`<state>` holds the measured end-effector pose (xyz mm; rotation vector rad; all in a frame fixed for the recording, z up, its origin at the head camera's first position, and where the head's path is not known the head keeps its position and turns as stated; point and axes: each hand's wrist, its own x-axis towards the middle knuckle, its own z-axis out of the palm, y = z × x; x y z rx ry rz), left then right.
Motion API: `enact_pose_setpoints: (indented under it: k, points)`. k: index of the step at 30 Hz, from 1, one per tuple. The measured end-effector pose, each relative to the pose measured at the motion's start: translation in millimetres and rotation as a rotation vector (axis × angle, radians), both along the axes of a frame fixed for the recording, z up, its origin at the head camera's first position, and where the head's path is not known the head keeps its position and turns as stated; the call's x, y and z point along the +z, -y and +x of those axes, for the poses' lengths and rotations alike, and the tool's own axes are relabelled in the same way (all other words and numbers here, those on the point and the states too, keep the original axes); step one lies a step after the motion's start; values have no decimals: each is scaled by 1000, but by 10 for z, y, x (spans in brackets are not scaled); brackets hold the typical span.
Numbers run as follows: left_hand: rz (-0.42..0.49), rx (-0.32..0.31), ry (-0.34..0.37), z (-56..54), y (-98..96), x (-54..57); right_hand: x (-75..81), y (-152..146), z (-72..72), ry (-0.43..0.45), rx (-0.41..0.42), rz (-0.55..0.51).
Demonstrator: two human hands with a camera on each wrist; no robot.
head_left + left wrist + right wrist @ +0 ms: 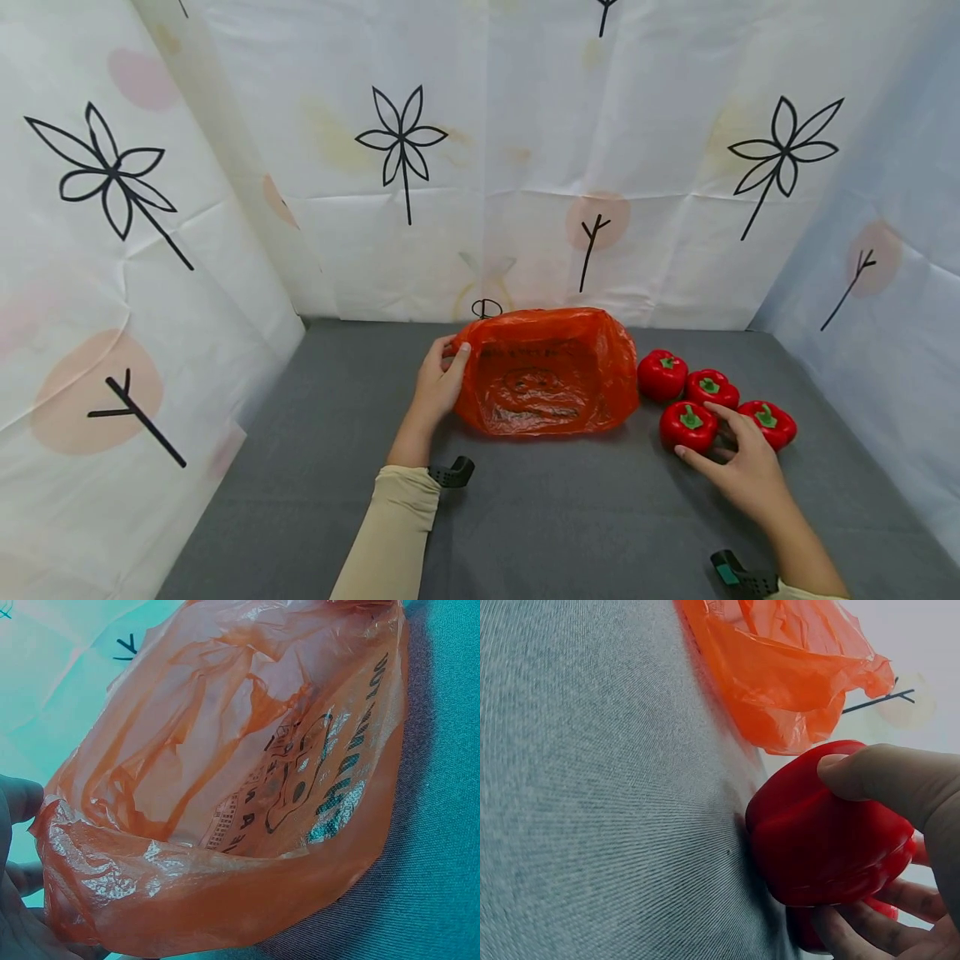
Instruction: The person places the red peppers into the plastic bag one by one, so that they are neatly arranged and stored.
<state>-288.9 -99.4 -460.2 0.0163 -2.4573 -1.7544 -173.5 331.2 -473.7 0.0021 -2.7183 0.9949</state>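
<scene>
An orange plastic bag (551, 375) sits on the grey table with its mouth spread open, and dark print shows inside it. My left hand (441, 379) pinches the bag's left edge between thumb and fingers. In the left wrist view the bag (225, 900) looks hollow, with nothing seen inside. To the right of the bag stand several red bell peppers with green stems. My right hand (738, 467) grips the nearest bell pepper (686, 427), its thumb on one side and fingers round the other. The right wrist view shows this pepper (817, 825) close to the table surface.
Behind the gripped pepper are two more, one pepper (662, 375) beside the bag and another pepper (712, 388). A further pepper (768, 423) lies right of the fingers. White patterned cloth (525, 167) encloses the grey table (562, 517) at the back and sides.
</scene>
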Motion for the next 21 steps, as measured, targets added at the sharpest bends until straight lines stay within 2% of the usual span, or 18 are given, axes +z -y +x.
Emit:
enact_pose_setpoints:
  k: [6, 13, 21]
  points:
    - [10, -7, -9, 13, 7, 6, 84, 33, 16, -11, -8, -18]
    - [11, -9, -10, 10, 15, 6, 250, 118, 59, -36, -15, -76]
    - [14, -16, -14, 0, 17, -3, 438, 276, 56, -84, 40, -129]
